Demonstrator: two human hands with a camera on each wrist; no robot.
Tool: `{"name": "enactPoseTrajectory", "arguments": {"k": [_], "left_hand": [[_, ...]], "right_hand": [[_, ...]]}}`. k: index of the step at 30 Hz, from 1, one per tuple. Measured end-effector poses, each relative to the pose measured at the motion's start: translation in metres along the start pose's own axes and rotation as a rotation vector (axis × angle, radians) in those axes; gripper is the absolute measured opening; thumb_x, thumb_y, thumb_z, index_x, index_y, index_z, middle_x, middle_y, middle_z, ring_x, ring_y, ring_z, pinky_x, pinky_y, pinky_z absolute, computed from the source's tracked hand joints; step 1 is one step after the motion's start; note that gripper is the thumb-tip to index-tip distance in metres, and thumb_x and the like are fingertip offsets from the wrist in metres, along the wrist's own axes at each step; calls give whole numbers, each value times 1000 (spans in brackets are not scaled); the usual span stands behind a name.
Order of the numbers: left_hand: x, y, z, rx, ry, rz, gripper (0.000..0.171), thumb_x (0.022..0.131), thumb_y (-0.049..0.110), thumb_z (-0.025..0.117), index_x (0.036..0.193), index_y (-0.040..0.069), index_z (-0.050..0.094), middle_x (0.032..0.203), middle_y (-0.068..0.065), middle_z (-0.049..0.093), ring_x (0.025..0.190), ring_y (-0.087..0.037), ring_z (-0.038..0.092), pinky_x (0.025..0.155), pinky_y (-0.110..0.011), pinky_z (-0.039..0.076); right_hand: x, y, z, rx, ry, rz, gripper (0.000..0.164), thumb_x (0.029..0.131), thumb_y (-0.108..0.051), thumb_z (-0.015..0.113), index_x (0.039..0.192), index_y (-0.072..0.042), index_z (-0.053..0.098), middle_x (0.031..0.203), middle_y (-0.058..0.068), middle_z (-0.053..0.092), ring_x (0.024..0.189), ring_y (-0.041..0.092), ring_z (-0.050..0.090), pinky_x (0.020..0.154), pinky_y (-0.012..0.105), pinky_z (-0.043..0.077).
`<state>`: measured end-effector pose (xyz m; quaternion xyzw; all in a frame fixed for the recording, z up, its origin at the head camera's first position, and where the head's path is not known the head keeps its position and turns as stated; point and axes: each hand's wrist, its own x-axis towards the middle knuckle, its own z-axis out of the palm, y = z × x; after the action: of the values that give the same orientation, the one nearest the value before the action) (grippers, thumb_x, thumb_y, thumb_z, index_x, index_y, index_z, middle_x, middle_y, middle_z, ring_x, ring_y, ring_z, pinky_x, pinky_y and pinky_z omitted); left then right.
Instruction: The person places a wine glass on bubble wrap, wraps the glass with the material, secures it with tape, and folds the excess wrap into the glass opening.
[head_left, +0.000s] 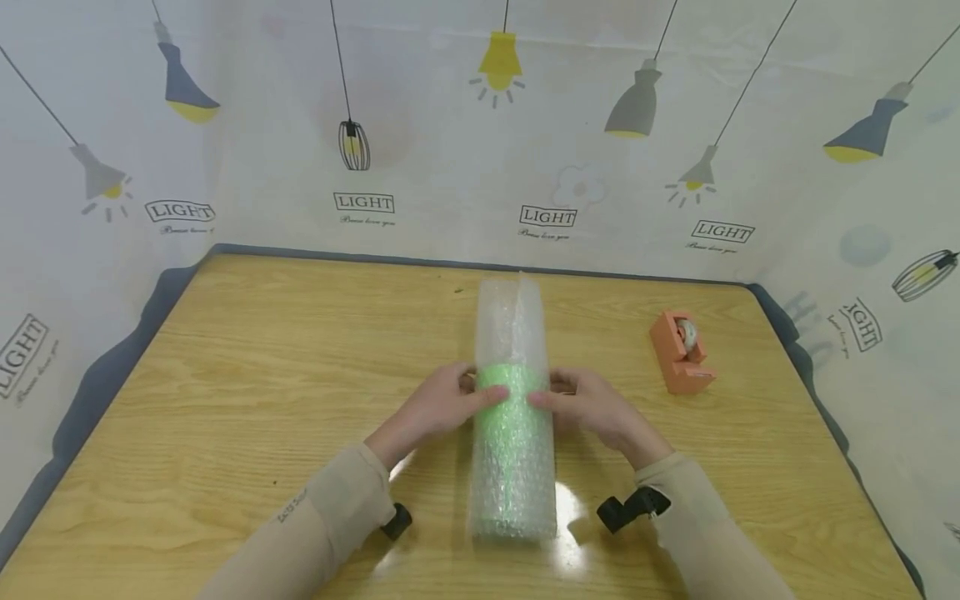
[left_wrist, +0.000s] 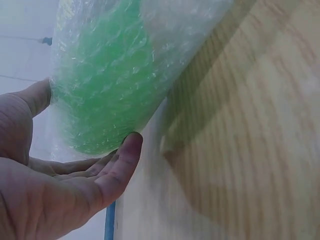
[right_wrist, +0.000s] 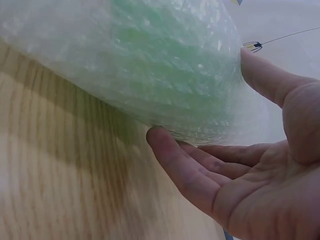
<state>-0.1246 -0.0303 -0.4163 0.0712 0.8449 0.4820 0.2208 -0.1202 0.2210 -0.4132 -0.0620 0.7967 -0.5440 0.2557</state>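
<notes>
A long roll of clear bubble wrap (head_left: 513,492) lies lengthwise in front of me on the wooden table. Through its layers shows a green object (head_left: 513,412), whose kind I cannot tell. My left hand (head_left: 442,400) grips the roll from the left, thumb on top. From the right, my right hand (head_left: 600,408) holds it at about the same height, its thumb close to the other. In the left wrist view, fingers (left_wrist: 127,155) reach beneath the green part; the right wrist view has fingers (right_wrist: 170,152) along the underside too.
An orange tape dispenser (head_left: 678,354) with a tape roll stands on the right part of the wooden table (head_left: 300,333). A pale curtain (head_left: 450,167) printed with lamps rises behind the table and along both sides. Dark wrist mounts (head_left: 633,508) stick out under the sleeves.
</notes>
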Motion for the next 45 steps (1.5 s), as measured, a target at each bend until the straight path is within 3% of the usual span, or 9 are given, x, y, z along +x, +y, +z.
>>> {"name": "enactPoseTrajectory", "arguments": {"k": [7,15,26,36,45], "left_hand": [[4,9,-6,-38,50,94,75,95,52,71,150,6,50,135,-19,65,122,-33,63,98,-48,57],[5,21,-15,-40,116,195,63,95,42,75,145,11,55,126,-8,68,111,-25,67,88,-41,61],[1,36,-25,-43,164,313,70,93,36,78,152,15,46,137,-6,62,119,-25,65,94,-42,60],[2,42,-30,24,221,465,76,92,30,80,156,14,41,142,-6,60,129,-25,59,102,-41,56],[5,43,-32,7,252,542,78,88,19,84,154,11,43,147,-7,57,134,-24,56,105,-42,54]], "right_hand": [[2,-10,-2,-4,56,-61,64,99,-30,71,147,5,48,140,25,58,120,35,62,95,44,59],[1,-25,-6,-48,146,-127,65,98,-31,74,150,-3,48,141,20,58,126,37,61,105,54,52],[3,-36,-6,-38,209,-279,72,96,-19,75,157,-6,40,146,23,55,128,43,59,101,50,56],[3,-45,-5,-31,236,-459,75,93,-2,75,158,-5,37,151,19,51,132,38,56,102,36,56],[7,-47,-2,-67,306,-567,81,89,5,77,158,-4,35,156,16,46,136,39,53,108,51,52]]}}
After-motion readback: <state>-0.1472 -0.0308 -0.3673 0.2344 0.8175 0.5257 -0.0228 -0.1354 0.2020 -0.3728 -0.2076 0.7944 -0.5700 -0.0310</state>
